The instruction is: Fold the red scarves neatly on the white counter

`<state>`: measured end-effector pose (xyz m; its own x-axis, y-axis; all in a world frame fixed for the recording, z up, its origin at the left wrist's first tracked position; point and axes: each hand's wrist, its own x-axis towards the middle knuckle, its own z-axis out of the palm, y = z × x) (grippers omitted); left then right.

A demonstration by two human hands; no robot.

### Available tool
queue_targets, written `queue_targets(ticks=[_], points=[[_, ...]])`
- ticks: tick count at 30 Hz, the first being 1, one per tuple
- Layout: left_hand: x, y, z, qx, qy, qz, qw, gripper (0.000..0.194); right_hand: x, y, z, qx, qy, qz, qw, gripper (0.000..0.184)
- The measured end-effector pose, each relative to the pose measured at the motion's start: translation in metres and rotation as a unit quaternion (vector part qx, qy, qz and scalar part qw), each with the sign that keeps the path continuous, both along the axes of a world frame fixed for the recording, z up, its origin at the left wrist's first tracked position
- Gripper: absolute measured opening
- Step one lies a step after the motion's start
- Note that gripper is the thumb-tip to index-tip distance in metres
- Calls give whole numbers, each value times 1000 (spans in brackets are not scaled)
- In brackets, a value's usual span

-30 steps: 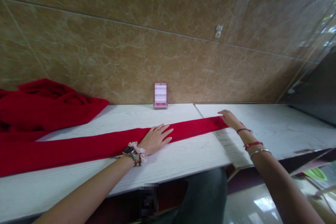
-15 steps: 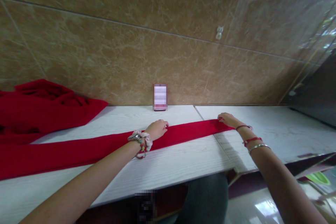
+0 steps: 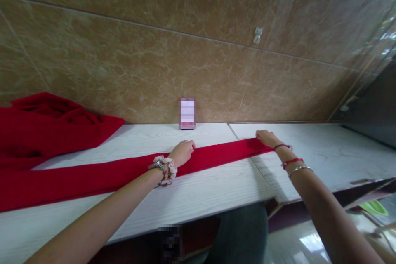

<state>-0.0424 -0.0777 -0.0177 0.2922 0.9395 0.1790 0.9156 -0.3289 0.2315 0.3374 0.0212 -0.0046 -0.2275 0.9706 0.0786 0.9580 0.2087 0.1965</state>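
Observation:
A long red cloth strip (image 3: 102, 179), folded narrow, runs across the white tabletop from the left edge of the view to the right of centre. My left hand (image 3: 182, 154) rests on the middle of it, fingers curled and closed at its far edge; the fingertips are partly hidden. At the strip's right end, my right hand (image 3: 266, 138) pinches the far corner with closed fingers. A heap of loose red cloth (image 3: 62, 132) lies at the far left, behind the strip and against the wall.
A small upright device with a pixelated screen (image 3: 187, 113) leans on the brown marbled wall (image 3: 139, 62) behind the table. A white hook (image 3: 258, 35) is fixed to that wall. The white tabletop (image 3: 309, 144) has a seam right of centre. A green basin (image 3: 374, 207) shows at lower right.
Both hands keep their places on the red cloth strip, with barely any movement. The whole view has shifted very slightly.

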Motion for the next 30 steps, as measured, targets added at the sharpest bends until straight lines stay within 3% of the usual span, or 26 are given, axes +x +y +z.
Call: queue_targets(ticks=[6, 12, 14, 17, 20, 23, 26, 30], points=[[2, -11, -15, 85, -19, 10, 996, 25, -7, -12, -9, 4, -11, -23, 1000, 27], [3, -12, -13, 77, 10, 28, 997, 28, -13, -20, -9, 54, -5, -27, 998, 34], [3, -15, -10, 88, 18, 11, 996, 30, -22, -23, -11, 92, 31, 4, 995, 35], [3, -25, -7, 110, 24, -49, 992, 31, -45, -31, -18, 131, 109, 116, 979, 36], [0, -36, -9, 71, 54, -116, 989, 37, -72, -46, -33, 79, 136, 211, 965, 41], [-6, -42, -11, 15, 92, -134, 987, 42, -83, -57, -45, 3, 118, 199, 973, 45], [-8, -43, -11, 3, 104, -121, 987, 43, -67, -54, -49, -27, 75, 152, 985, 45], [-6, -44, -9, 1, 105, -114, 988, 44, -21, -34, -49, -10, 11, 134, 991, 42]])
